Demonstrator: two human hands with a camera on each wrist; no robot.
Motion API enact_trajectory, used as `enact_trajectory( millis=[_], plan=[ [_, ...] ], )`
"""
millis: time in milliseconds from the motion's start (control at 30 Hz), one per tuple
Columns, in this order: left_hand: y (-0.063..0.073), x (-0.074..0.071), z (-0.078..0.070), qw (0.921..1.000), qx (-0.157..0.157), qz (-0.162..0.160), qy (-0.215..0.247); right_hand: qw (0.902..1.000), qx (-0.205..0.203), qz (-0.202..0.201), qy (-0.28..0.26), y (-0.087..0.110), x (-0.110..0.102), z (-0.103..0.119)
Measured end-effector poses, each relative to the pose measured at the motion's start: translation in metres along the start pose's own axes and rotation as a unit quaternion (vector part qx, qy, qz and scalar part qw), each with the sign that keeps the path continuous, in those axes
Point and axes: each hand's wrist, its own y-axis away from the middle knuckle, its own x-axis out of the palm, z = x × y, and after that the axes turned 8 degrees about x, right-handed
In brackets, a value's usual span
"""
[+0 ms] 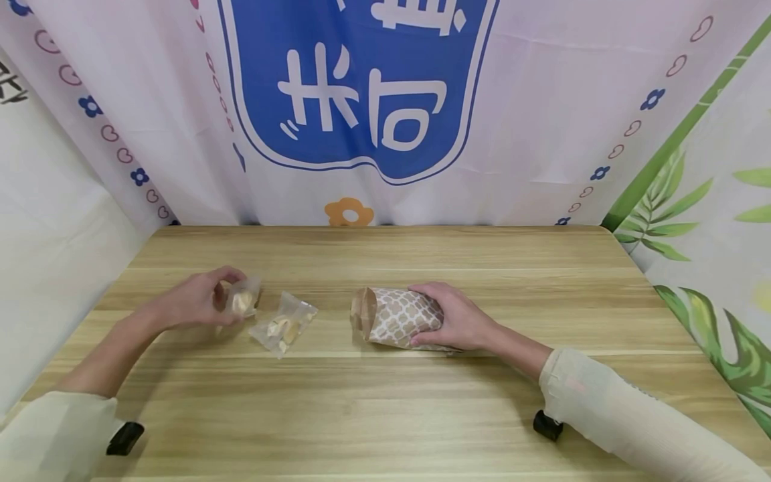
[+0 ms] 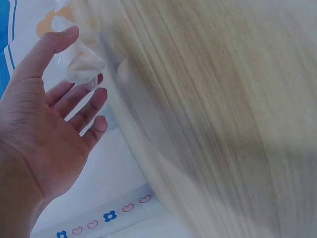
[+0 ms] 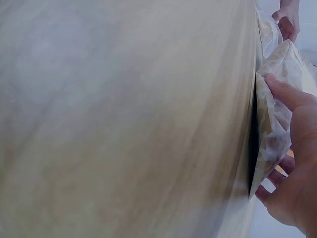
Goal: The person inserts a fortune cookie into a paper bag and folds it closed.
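Note:
My left hand (image 1: pixel 195 298) pinches a small clear plastic packet (image 1: pixel 243 301) with pale pieces in it, over the left part of the table. In the left wrist view the packet (image 2: pixel 84 67) hangs between the thumb and fingers. A second clear packet (image 1: pixel 283 325) of pale yellowish pieces lies flat on the wood just to the right. Near the middle, a brown paper bag (image 1: pixel 400 314) with a white lattice pattern lies on its side, its mouth facing left. My right hand (image 1: pixel 458 314) grips the bag's right end, thumb and fingers on opposite sides.
The wooden table (image 1: pixel 361 415) reaches back to a hanging white cloth (image 1: pixel 518 134) with a blue sign printed on it. Black wrist straps (image 1: pixel 548 425) show beneath the sleeves. Leaf-printed cloth (image 1: pixel 705 288) borders the right side.

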Motion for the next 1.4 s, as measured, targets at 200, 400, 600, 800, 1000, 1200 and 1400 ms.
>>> enact_trajectory(
  millis=[200, 400, 600, 800, 1000, 1200, 1400],
  plan=[
    [-0.005, 0.000, -0.006, 0.9989, 0.003, -0.038, -0.026, 1.0000, 0.004, 0.001, 0.001, 0.000, 0.000, 0.000],
    [-0.010, 0.001, -0.013, 0.9971, 0.018, -0.058, -0.047, 1.0000, 0.003, 0.001, 0.001, 0.000, 0.000, 0.000],
    [-0.017, 0.006, -0.023, 0.9951, 0.048, -0.073, -0.046, 1.0000, 0.006, 0.003, 0.001, 0.001, 0.000, 0.001],
    [-0.026, 0.009, -0.035, 0.9933, 0.079, -0.076, -0.036, 1.0000, 0.009, 0.003, 0.003, 0.001, 0.001, 0.000],
    [-0.033, 0.012, -0.046, 0.9918, 0.096, -0.073, -0.042, 1.0000, 0.005, 0.003, 0.000, 0.000, 0.000, 0.000],
    [-0.037, 0.017, -0.056, 0.9914, 0.099, -0.075, -0.039, 1.0000, 0.005, 0.003, 0.004, 0.000, 0.000, 0.001],
    [-0.044, 0.022, -0.060, 0.9875, 0.127, -0.089, -0.026, 1.0000, 0.004, 0.002, 0.003, 0.001, -0.001, 0.002]
  ],
)
